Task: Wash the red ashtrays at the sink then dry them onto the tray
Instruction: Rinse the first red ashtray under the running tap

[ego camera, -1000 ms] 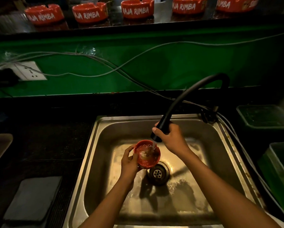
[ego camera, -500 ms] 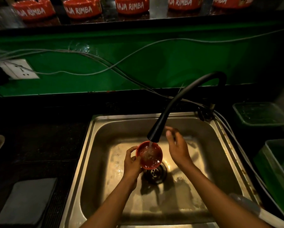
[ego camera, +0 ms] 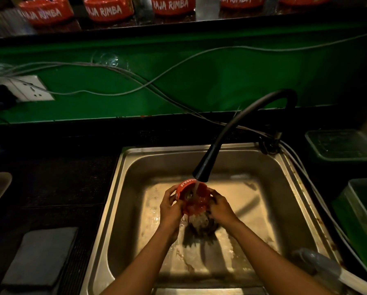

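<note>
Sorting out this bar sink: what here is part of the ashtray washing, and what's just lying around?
In use: ashtray held by left hand and right hand, running faucet, sink, waiting ashtrays on the shelf.

Lying about: cables, wall socket, green bins, grey mat.

Left hand point(ego camera: 169, 206): forearm bare, extended forward, fingers curled, gripping ashtray point(ego camera: 194, 198) from the left. Right hand point(ego camera: 221, 207): forearm bare, extended forward, fingers curled on its right side.

I'm behind a bar: steel sink point(ego camera: 123, 188), green wall point(ego camera: 220, 81), branded ashtrays point(ego camera: 108, 9) lining the counter point(ego camera: 178, 23).
</note>
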